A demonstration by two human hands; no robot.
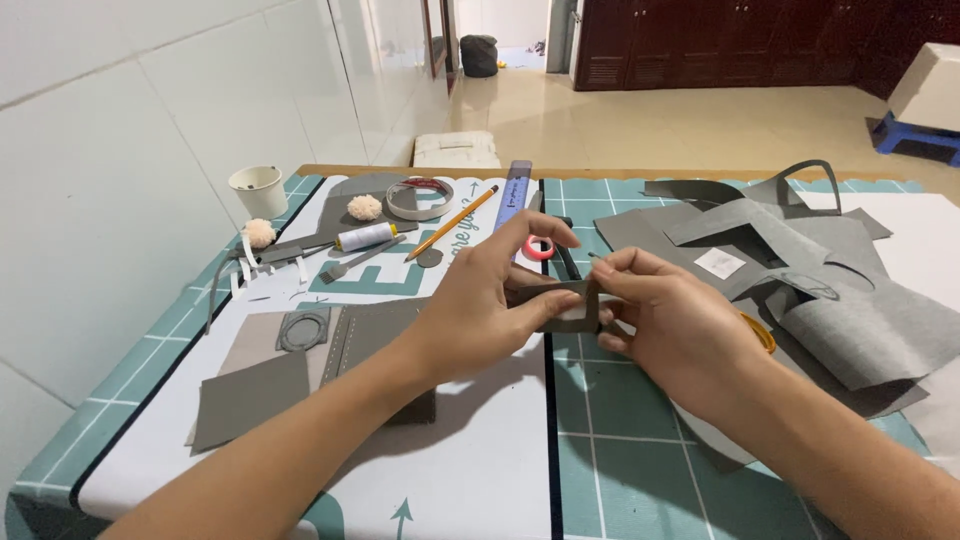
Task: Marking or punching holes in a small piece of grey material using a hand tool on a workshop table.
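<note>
We hold a small grey felt piece point(563, 305) between both hands, above the middle of the table point(480, 480). The grip of our left hand point(478, 300) is closed on the left end of the piece, thumb under and fingers over. The grip of our right hand point(668, 320) is closed on the right end, and the thumb and first finger also pinch something very thin at the top; it may be a needle, but the view is too small for us to be sure.

To do this step well, we should keep the piece flat and tight between the two hands, with the left fingers near the working point so the felt does not bend. The right fingers should stay close to the edge and move slowly.

Now we count the things around. There are two pale pompoms point(364, 207), one white thread spool point(365, 236), one yellow pencil point(452, 222), one white cup point(258, 190), one clear tape ring point(420, 198) and one small red tape roll point(540, 247). At the left lie about three flat grey felt panels point(262, 398). At the right there is one pile of grey felt cuttings point(800, 270), too mixed to count.
</note>
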